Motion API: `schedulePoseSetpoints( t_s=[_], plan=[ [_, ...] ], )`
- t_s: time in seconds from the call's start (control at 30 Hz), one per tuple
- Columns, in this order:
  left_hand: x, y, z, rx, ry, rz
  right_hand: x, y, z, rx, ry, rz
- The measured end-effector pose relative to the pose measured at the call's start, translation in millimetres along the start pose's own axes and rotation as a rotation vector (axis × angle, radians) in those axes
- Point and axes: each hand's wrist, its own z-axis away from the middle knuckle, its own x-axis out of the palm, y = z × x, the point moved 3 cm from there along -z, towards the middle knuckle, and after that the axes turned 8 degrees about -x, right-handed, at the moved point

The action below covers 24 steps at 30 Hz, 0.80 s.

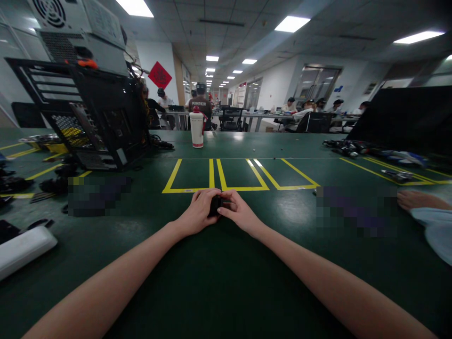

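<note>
A small black block-like object (214, 207) stands between my two hands on the green table; its kind is hard to make out. My left hand (200, 211) is wrapped round it from the left, fingers over its top and thumb low in front. From the right, my right hand (237, 211) grips its edge, thumb in front and fingertips at the top. My fingers hide much of the object. Just beyond my hands, yellow tape outlines (243, 189) mark the table.
An open black computer case (106, 117) with a power supply (84, 33) on top stands at left, beside a white case (26, 249). A cup (197, 129) is behind the tape. Another person's hand (420, 200) rests at right, near a dark monitor (406, 117).
</note>
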Motion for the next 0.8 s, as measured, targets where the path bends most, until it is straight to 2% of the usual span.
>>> schedulePoseSetpoints(
  t_s=[0.27, 0.57, 0.8],
  plan=[
    [-1.7, -1.0, -0.1, -0.028, -0.002, 0.014, 0.6, 0.9, -0.6, -0.003, -0.039, 0.054],
    [-0.8, -0.7, -0.3, -0.030, 0.017, 0.009, 2.0, -3.6, -0.3, 0.001, -0.014, 0.064],
    [0.9, -2.4, -0.3, -0.027, 0.014, 0.007, -0.5, 1.6, -2.4, 0.000, 0.000, 0.080]
  ],
)
